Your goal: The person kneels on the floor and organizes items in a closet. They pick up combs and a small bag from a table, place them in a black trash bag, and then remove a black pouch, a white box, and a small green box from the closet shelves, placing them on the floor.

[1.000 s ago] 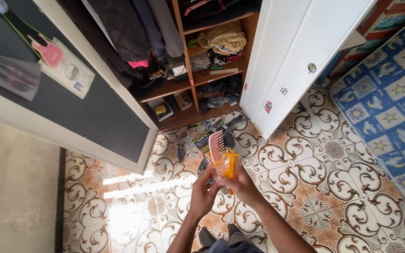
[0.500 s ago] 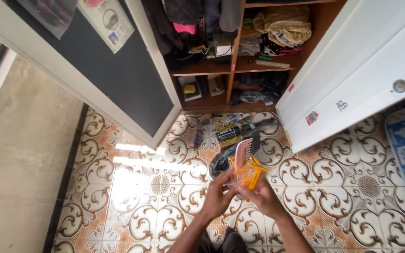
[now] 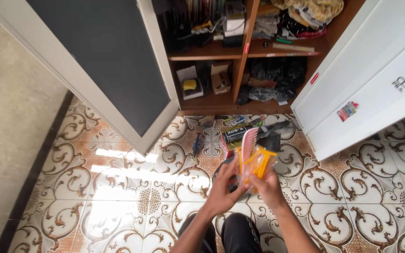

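Watching the head cam here. Both hands are up in front of me over the patterned tile floor (image 3: 118,187), sharing one bundle: a pink comb (image 3: 248,140), some yellow plastic pieces (image 3: 258,161) and a black bit at the top. The left hand (image 3: 223,189) is closed around the lower left of it, the right hand (image 3: 263,185) is pinching it from 4 o'clock. So the bundle sits dead centre, just in front of the open cupboard (image 3: 240,51).

What I'd worry about: that's several loose things in one grip, and the comb sticks up at 12 o'clock well past the fingers. If either hand eases off, I reckon it slides out and lands in the clutter on the floor (image 3: 240,131) just beyond. The cupboard door (image 3: 104,70) at 10 o'clock swings wide too, easy to knock.

Count: two hands, one pink comb, yellow pieces I can't separate (two at least), two doors, one left and one right (image 3: 376,79). Floor items too jumbled to count.
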